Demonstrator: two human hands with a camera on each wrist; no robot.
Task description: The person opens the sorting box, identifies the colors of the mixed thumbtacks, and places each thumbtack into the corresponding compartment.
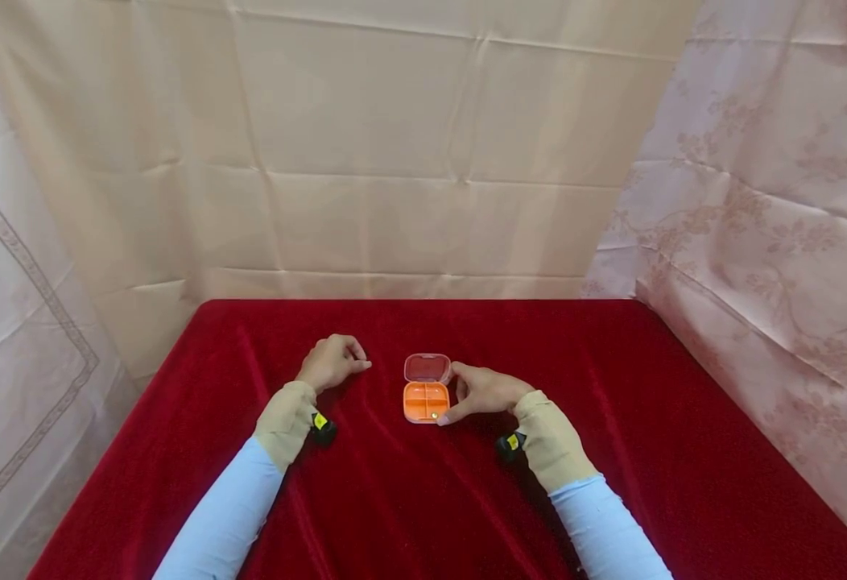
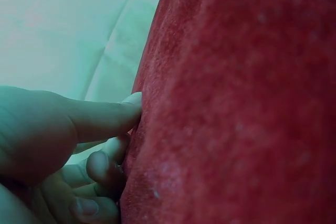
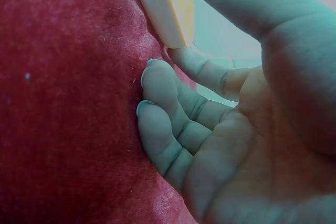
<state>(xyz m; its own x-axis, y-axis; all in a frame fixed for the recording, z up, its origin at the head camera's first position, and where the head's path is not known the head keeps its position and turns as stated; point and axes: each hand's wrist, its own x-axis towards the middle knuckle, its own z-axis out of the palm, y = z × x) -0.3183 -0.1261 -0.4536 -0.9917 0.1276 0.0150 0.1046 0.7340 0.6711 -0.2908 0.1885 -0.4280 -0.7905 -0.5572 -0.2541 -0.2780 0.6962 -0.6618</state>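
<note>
The person's right hand (image 1: pixel 489 390) has an orange pill box (image 1: pixel 427 400) between thumb and fingers, the thumb at the box's near right corner and the forefinger up by the hinge side. The thumb and forefinger stand fairly wide, spanning the box's edge, while the other fingers bend loosely, their tips down at the red cloth (image 1: pixel 380 499) that covers the bench (image 1: pixel 648 483). The box sits flat between the two hands, touching the right one and apart from the left. Its clear lid (image 1: pixel 427 367) stands open, tipped away from the person, just beside the right forefinger. Four compartments show inside; in the near one on the right, close to the right thumb, lies a small yellowish piece (image 1: pixel 434 416), too tiny for me to name.

The left hand (image 1: pixel 330 362) rests on the cloth to the left of the box, fingers loosely bent, thumb and forefinger held narrow, their tips against the cloth.

Behind each hand comes a beige cuff (image 1: pixel 286 419) with a black wrist camera (image 1: pixel 324 433) on its inner side, each marked with a yellow label (image 1: pixel 320 421), then a pale blue sleeve (image 1: pixel 224 515). Beyond both hands hangs a creased beige curtain (image 1: pixel 394 145); off to the right hand's side, a flowered pinkish drape (image 1: pixel 757 201).
</note>
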